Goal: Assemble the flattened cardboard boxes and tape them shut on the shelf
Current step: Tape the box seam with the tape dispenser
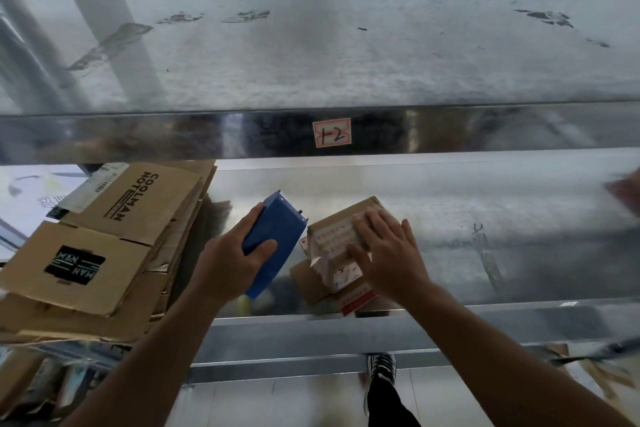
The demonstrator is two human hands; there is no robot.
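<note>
A small assembled cardboard box point(337, 229) with printed tape across its top stands on the metal shelf point(485, 218), near the front edge. My right hand point(388, 253) lies flat on top of it with the fingers spread. My left hand point(228, 260) grips a blue tape dispenser point(277, 236), held just left of the box, its upper end tilted away from me. A pile of flattened cardboard boxes point(104, 243) with black print lies at the left end of the same shelf.
An upper shelf point(346, 55) runs across above, its front rail carrying a label reading 1-2 point(332, 132). More cardboard point(588, 371) lies low at the right. My foot point(381, 366) stands on the floor below the shelf.
</note>
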